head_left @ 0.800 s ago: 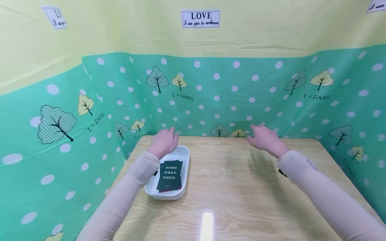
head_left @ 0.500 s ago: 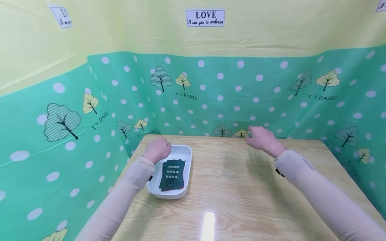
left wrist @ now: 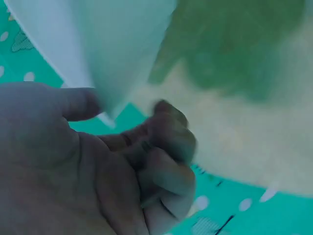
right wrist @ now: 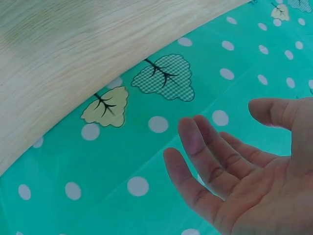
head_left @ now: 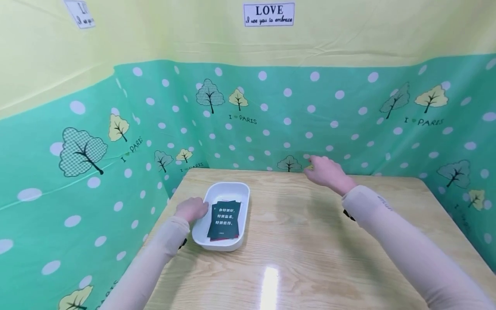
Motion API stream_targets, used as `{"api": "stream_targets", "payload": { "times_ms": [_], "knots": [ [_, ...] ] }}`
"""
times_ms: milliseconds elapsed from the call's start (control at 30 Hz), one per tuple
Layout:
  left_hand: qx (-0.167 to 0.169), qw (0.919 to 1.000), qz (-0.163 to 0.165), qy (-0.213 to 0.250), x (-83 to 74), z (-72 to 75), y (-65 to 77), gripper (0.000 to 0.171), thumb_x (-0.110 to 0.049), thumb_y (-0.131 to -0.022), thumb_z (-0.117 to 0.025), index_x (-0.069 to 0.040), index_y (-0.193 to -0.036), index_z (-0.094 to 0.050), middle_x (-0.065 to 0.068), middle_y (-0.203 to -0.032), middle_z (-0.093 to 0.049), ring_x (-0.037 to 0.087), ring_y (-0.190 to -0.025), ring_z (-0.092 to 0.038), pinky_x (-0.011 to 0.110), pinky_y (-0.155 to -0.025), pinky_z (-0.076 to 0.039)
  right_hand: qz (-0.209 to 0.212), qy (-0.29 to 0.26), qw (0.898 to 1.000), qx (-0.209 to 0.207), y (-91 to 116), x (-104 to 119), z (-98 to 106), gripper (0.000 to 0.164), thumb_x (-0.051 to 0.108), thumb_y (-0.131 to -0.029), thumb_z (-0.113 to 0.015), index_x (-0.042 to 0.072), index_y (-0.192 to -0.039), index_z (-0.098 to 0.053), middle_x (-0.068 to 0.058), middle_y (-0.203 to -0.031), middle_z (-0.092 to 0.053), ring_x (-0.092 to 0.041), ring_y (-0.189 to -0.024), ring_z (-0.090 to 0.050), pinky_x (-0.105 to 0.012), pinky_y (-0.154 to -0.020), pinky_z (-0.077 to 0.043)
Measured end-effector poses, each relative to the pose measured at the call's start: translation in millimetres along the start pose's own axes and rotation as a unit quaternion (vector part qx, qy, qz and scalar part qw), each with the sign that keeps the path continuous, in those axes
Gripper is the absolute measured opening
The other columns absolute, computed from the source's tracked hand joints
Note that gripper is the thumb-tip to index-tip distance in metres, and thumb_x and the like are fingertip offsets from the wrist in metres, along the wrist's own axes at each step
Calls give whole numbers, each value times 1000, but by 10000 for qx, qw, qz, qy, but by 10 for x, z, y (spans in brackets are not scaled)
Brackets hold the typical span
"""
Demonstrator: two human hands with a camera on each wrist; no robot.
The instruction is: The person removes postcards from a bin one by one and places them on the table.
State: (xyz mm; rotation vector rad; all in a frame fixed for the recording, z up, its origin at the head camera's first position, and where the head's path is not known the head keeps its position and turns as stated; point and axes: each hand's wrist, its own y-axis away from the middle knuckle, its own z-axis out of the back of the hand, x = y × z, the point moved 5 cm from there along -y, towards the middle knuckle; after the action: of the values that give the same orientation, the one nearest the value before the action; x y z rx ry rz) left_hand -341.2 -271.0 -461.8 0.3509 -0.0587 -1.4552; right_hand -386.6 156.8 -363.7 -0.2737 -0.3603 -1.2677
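A white plastic basin [head_left: 221,246] stands at the left of the wooden table. Dark green cards [head_left: 224,221] with white lettering lie stacked inside it, a red edge showing underneath. My left hand [head_left: 191,209] is at the basin's left rim. In the left wrist view its fingers [left wrist: 168,171] are curled, and the basin's rim [left wrist: 51,63] passes between them and the thumb. Over the table's far edge hovers my right hand [head_left: 327,172], holding nothing. The right wrist view shows its fingers [right wrist: 215,169] loosely bent, the thumb apart.
The wooden table [head_left: 306,258] spreads out in front of me. A green and yellow cloth [head_left: 329,107] printed with dots and trees hangs behind it and along both sides. Light reflects off the tabletop near the front.
My left hand has come down from above the basin's far end to its left rim, and its fingers have curled. The right hand has shifted slightly left.
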Motion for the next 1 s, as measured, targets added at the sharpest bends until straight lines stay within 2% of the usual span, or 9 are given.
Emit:
{"api": "stream_targets", "payload": {
  "times_ms": [100,167,233,300,433,567,700,767,1000],
  "knots": [
    [81,9995,-224,230,26,-114,-1,49,-31,-110,-41,11,-121,-64,21,-102,-69,30,-86,-65,49,-81,-57,-14,-57,10000,63,-17,57,-11,61,21,-104,-51,-6,-157,-39,-31,-137,-60,-24,-70,-57,-43,-65,-52],
    [35,9988,-365,313,36,-164,-16,48,-28,-110,-41,13,-122,-61,22,-102,-68,30,-86,-66,48,-79,-58,-4,-116,9999,71,-28,108,-18,60,22,-104,-52,-6,-156,-40,-30,-146,-55,-34,-93,-67,-53,-80,-57],
    [-95,9983,-448,367,42,-195,-32,47,-26,-110,-40,15,-123,-58,23,-100,-67,29,-84,-66,47,-76,-58,17,-151,9999,59,-43,165,-30,59,24,-106,-53,-7,-155,-41,-31,-151,-49,-44,-119,-63,-61,-95,-53],
    [-257,9972,-549,435,37,-218,-44,46,-24,-109,-39,17,-125,-54,24,-98,-67,30,-83,-67,48,-75,-59,13,-230,9997,62,-64,208,-50,59,26,-106,-54,-7,-154,-41,-31,-151,-49,-47,-126,-59,-63,-96,-52],
    [-552,9933,-697,742,-10,-271,-61,47,-23,-109,-38,18,-128,-51,24,-98,-66,30,-81,-66,47,-72,-59,68,-300,9995,47,-110,274,-85,60,26,-106,-55,-7,-154,-41,-30,-152,-48,-47,-128,-57,-63,-99,-51],
    [-691,9893,-663,1103,-49,-316,-80,48,-25,-108,-38,16,-131,-51,25,-101,-67,30,-83,-67,46,-72,-59,79,-355,9993,40,-164,352,-117,57,26,-105,-56,-6,-151,-45,-29,-150,-49,-48,-136,-48,-64,-105,-45],
    [-751,9874,-432,1323,-30,-347,-90,46,-27,-109,-39,12,-128,-53,21,-95,-66,29,-81,-67,45,-69,-59,123,-426,9988,192,-217,470,-217,54,26,-105,-56,-5,-149,-50,-27,-148,-53,-43,-129,-54,-60,-102,-49],
    [-784,9868,-315,1383,-12,-362,-93,45,-29,-109,-40,10,-125,-54,19,-92,-64,29,-79,-67,44,-67,-59,196,-480,9982,301,-246,542,-293,52,25,-106,-56,-6,-148,-51,-26,-147,-55,-38,-118,-61,-55,-98,-52],
    [-859,9854,-362,1428,-49,-397,-79,47,-23,-109,-41,16,-132,-52,21,-95,-66,26,-77,-68,40,-63,-62,428,-715,9948,584,-298,866,-528,47,23,-105,-59,-7,-140,-57,-24,-132,-65,-26,-89,-63,-43,-84,-56]
  ]
}}
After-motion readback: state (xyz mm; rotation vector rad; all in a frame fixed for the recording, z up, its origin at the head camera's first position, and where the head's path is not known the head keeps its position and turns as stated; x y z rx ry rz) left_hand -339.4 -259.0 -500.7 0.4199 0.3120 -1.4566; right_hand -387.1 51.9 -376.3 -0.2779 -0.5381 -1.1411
